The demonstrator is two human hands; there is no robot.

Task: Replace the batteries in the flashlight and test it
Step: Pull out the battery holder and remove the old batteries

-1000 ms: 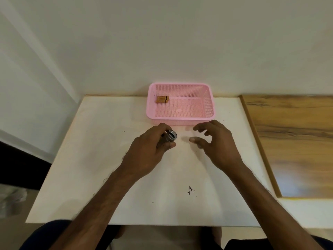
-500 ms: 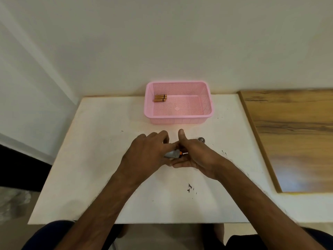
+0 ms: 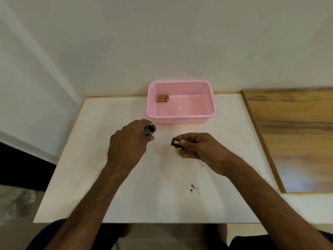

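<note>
Silver flashlight [image 3: 150, 129] protrudes beyond left hand [image 3: 128, 145]; black holder [image 3: 175, 142] pinched in right hand [image 3: 199, 149].

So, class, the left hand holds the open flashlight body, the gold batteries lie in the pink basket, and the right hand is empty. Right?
Not quite. In the head view the right hand pinches a small black part with white showing, probably the battery holder. The left hand does hold the flashlight body, and the gold batteries lie in the pink basket.

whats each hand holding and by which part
Left hand grips the flashlight round its barrel, open end clear. Right hand pinches a battery holder by its rear part.
</note>
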